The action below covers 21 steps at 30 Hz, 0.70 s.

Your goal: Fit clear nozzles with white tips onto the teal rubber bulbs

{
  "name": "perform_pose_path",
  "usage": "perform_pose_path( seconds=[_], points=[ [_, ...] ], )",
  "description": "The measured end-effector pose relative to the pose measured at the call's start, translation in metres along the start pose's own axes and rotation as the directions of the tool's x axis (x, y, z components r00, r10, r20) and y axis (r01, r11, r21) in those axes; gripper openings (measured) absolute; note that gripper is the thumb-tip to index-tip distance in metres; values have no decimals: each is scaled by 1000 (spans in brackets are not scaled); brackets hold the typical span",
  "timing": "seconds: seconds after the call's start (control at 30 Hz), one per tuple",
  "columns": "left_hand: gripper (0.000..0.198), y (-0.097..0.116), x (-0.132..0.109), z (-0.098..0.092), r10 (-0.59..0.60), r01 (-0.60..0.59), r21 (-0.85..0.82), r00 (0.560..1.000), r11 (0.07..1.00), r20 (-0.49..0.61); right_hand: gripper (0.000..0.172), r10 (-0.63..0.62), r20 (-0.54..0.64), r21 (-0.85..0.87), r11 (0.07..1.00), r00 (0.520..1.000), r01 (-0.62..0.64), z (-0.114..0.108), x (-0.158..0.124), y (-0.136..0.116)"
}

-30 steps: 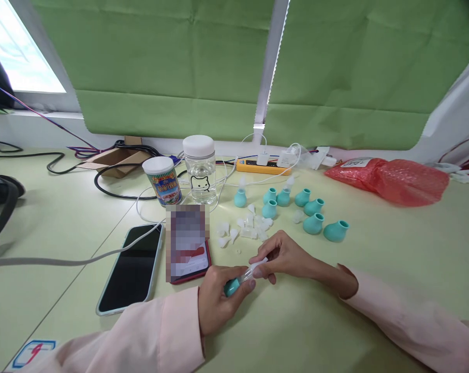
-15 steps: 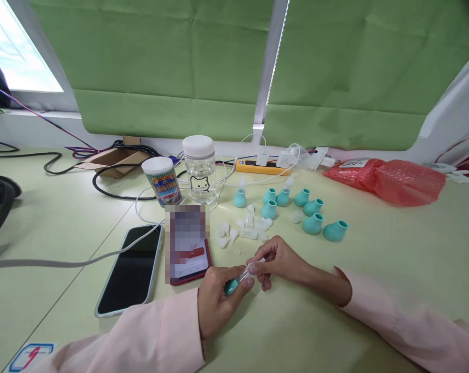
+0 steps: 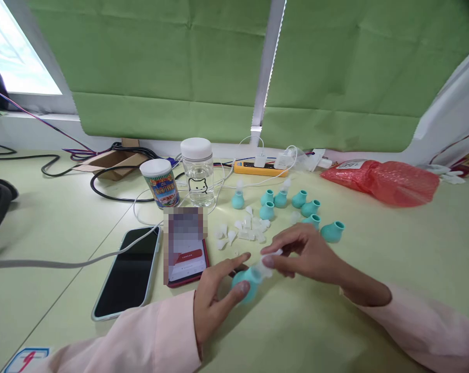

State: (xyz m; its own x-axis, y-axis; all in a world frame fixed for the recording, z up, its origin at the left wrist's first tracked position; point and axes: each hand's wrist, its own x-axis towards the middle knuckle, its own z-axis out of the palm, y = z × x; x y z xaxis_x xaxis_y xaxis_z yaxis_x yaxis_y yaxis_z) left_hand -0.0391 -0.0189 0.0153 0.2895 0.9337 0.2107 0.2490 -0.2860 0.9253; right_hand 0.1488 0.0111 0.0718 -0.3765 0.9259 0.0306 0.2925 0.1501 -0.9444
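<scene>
My left hand (image 3: 221,292) has its thumb and fingers around a teal bulb (image 3: 248,285) near the table's front middle. My right hand (image 3: 306,254) pinches a translucent white piece (image 3: 264,265) at the bulb's upper right, where it meets or overlaps the bulb's mouth; the piece is slightly blurred. Behind the hands lies a cluster of loose translucent pieces (image 3: 247,234). Several open-mouthed teal bulbs (image 3: 333,231) stand or lean at the right, one partly behind my right hand. Two bulbs farther back, one of them at the left (image 3: 238,200), carry translucent tips.
Two phones, one black-screened (image 3: 128,274) and one red-edged (image 3: 186,259), lie left of the hands. Behind them are a printed cup (image 3: 162,186) and a clear bottle (image 3: 199,178). A yellow power strip (image 3: 246,168), cables and a red plastic bag (image 3: 397,181) lie at the back.
The bulb between my hands now shows more fully, as my left fingers have spread around it. My right hand has moved right, with the translucent piece in its fingers. The view has shifted slightly.
</scene>
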Motion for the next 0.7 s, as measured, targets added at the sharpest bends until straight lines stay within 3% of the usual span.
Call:
perform_pose_path(
  seconds=[0.13, 0.33, 0.5, 0.7],
  points=[
    [29, -5, 2, 1, 28, -28, -41, 1000, 999, 12, 22, -90, -275, -289, 957, 957, 7, -36, 3, -16],
    [17, -3, 7, 1, 91, -93, 39, 995, 995, 50, 33, -88, -325, -603, 786, 942, -134, -78, 24, 7],
    [18, -4, 6, 2, 114, -117, 37, 990, 992, 79, 31, -91, -365, -647, 741, 927, -182, -88, 36, 24],
    [20, -7, 8, 2, 126, -129, 25, 987, 991, 101, 30, -120, -392, -641, 747, 912, -178, -88, 35, 23]
  ],
)
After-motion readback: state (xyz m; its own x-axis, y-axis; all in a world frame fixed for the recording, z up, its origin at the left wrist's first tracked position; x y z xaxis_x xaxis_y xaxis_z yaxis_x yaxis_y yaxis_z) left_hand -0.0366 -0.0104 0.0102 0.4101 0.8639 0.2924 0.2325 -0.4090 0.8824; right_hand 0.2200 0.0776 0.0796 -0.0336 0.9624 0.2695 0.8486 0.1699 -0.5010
